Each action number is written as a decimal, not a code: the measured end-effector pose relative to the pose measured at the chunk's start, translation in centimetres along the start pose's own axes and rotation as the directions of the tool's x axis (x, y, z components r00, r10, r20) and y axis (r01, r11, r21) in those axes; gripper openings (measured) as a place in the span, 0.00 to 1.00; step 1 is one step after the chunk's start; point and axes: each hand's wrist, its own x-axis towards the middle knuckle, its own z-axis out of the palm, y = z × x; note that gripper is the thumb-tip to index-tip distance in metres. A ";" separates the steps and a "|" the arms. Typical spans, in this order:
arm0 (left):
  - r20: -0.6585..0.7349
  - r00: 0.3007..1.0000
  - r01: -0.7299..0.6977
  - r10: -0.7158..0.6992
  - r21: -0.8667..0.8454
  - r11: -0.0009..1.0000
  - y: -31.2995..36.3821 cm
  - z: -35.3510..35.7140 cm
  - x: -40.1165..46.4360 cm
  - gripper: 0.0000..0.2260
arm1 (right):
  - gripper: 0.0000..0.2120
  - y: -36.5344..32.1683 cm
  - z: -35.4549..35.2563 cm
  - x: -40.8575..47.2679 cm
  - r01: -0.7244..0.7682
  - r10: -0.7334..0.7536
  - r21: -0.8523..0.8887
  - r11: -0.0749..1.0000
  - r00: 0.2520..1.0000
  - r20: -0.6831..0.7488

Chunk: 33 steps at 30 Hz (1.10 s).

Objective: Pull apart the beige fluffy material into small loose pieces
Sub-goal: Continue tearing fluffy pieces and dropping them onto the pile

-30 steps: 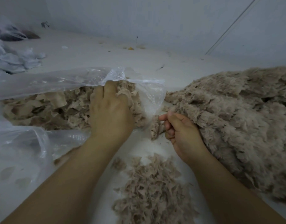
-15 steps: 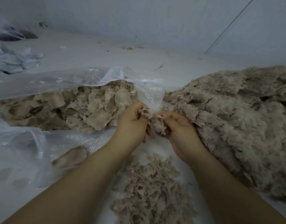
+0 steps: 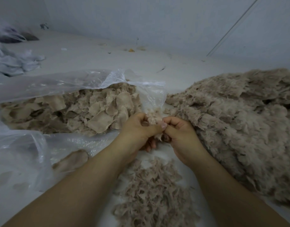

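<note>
A big mound of beige fluffy material (image 3: 236, 122) fills the right side. My left hand (image 3: 137, 128) and my right hand (image 3: 178, 133) meet in the middle, both pinching one small tuft of the fluffy material (image 3: 153, 117) between fingers and thumbs. Below the hands lies a heap of small loose pieces (image 3: 150, 192) on the white surface. Left of the hands, a clear plastic bag (image 3: 59, 84) lies open and holds flat beige fabric scraps (image 3: 85, 110).
A single beige scrap (image 3: 72, 159) lies on the bag's lower plastic. Crumpled white cloth or plastic (image 3: 13, 63) sits at the far left. A grey wall rises behind the white surface, with small bits of debris (image 3: 131, 49) near its foot.
My left hand came out of the bag and moved right to join my right hand on the tuft. Both hands have since closed tighter on it.
</note>
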 end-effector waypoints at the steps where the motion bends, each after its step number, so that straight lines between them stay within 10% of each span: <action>1: 0.010 1.000 -0.001 0.001 -0.007 1.000 0.0 0.1 0.0 0.13 | 0.06 0.0 0.0 0.0 -0.001 0.001 0.005 1.000 1.000 0.012; 6: -0.006 1.000 0.025 -0.026 -0.104 0.994 0.2 -0.3 0.2 0.03 | 0.11 -0.2 0.1 0.0 0.001 0.000 0.031 1.000 1.000 -0.026; 27: 0.023 1.000 -0.016 0.019 -0.122 0.992 0.3 -0.4 -0.3 0.17 | 0.05 -0.6 0.2 -0.6 0.017 -0.014 -0.031 0.999 0.995 0.103; 33: -0.246 0.964 -0.122 0.100 -0.077 0.990 0.5 -1.1 0.3 0.09 | 0.16 -1.0 0.1 -0.6 -0.042 0.038 0.041 0.998 0.994 0.104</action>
